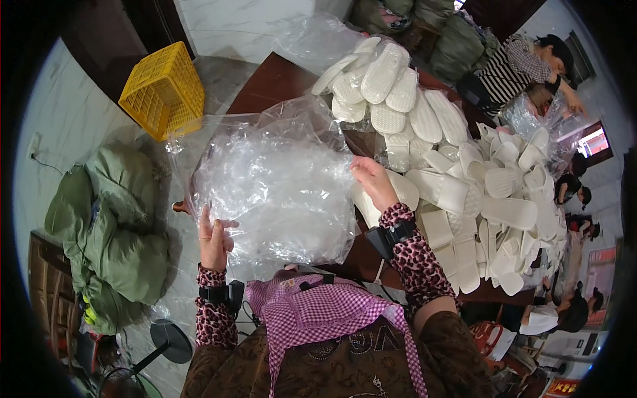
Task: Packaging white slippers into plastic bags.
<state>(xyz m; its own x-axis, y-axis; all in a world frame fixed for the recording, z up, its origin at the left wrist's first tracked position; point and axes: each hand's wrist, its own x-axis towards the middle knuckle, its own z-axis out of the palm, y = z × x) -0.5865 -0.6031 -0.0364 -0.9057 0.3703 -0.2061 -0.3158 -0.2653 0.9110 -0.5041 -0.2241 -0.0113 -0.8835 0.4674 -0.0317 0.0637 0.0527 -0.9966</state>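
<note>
While both hands sit well apart, each grips one side of a large clear plastic bag [275, 186] spread open in front of the person's chest. Left hand [213, 240]: fingers pinched on the bag's lower left edge, thumb toward the film. Right hand [373, 181]: fingers closed on the bag's right edge, higher up, wrist band and leopard-print sleeve visible. Bag is crumpled, translucent, seems to be a stack of several bags; can't tell how many. It hangs over the near edge of a dark brown table [272, 83].

Just right of the right hand: big pile of white slippers [451, 179] covering most of the tabletop, soles and straps facing mixed ways. One slipper lies just behind the right hand, touching or nearly so; can't tell which.

Further out: yellow plastic crate [164, 89] tipped on the floor at upper left, green cloth sacks [113, 225] on the floor at left. Another person in a striped top [511, 69] works at the table's far right end.
</note>
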